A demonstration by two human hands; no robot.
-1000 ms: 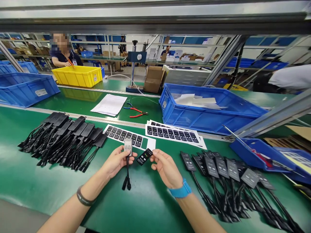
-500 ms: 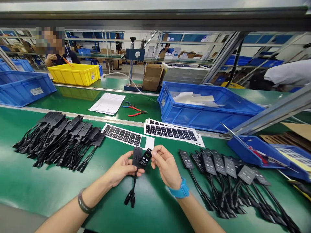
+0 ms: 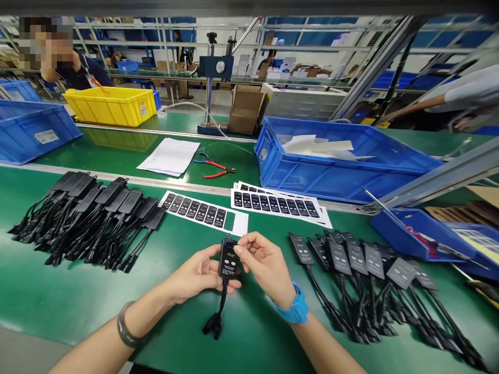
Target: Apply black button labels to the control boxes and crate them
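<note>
My left hand (image 3: 198, 275) is closed around a small black controller box, its short split cable (image 3: 223, 297) hanging down to two plug ends. A black label (image 3: 227, 269) with white print and a green mark lies over the front of the box; whether it is stuck down all over, I cannot tell. My right hand (image 3: 263, 265) pinches the label's upper right corner between thumb and forefinger. Beyond my hands lies a label sheet (image 3: 240, 222) with a bare stretch at its right end. Unlabelled controllers (image 3: 130, 202) are heaped at left, and labelled ones (image 3: 339, 257) at right.
More label sheets (image 3: 278, 202) lie in front of a large blue bin (image 3: 343, 179). Behind are pliers (image 3: 218, 169), papers (image 3: 169, 156) and a yellow bin (image 3: 111, 109). A small blue tray (image 3: 405, 239) holds tools at right. A person (image 3: 78, 72) sits across the bench.
The label, earlier held tilted beside the box, now lies over its front in line with it. My right hand has moved slightly left with it. The camera view has tipped down slightly.
</note>
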